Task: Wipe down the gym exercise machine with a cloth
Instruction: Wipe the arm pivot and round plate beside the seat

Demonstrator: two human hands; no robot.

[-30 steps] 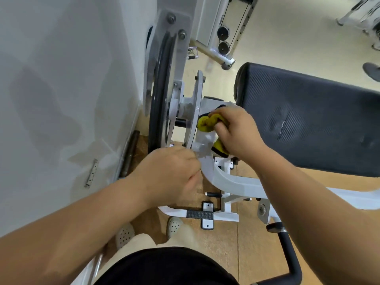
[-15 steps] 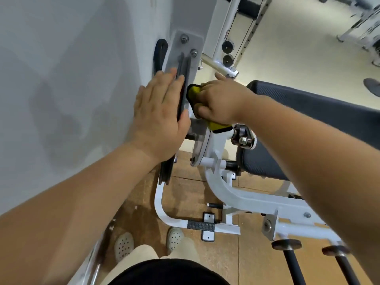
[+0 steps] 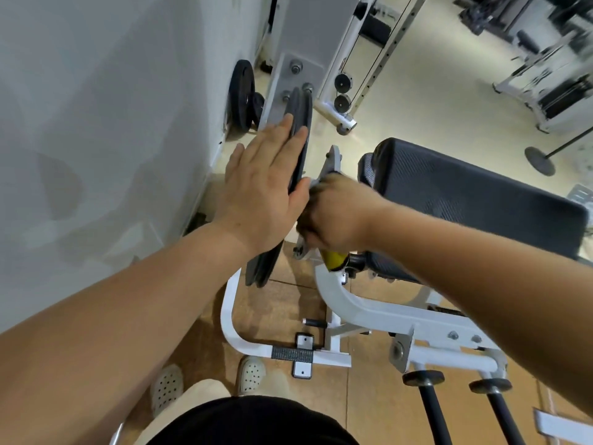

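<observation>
A white-framed exercise machine [image 3: 362, 303] stands below me with a black padded seat [image 3: 475, 200] on its right. A large black pulley wheel [image 3: 300, 133] hangs on its left side next to a grey bracket [image 3: 296, 81]. My left hand [image 3: 260, 191] lies flat with straight fingers against the wheel's left face. My right hand [image 3: 337, 213] grips a yellow cloth [image 3: 333, 260] and holds it against the white plate [image 3: 332, 162] just right of the wheel. Most of the cloth is hidden inside the fist.
A white wall [image 3: 106, 123] runs close on the left, with black weight plates [image 3: 242, 94] leaning at its foot. A cable tower [image 3: 365, 59] stands behind. Two black handles [image 3: 430, 409] stick out at lower right. My feet in white clogs [image 3: 253, 374] stand by the footplate [image 3: 303, 354].
My right hand with the cloth has moved down from the top of the wheel to the plate near its middle. My left hand stays flat on the wheel. The camera has tilted up.
</observation>
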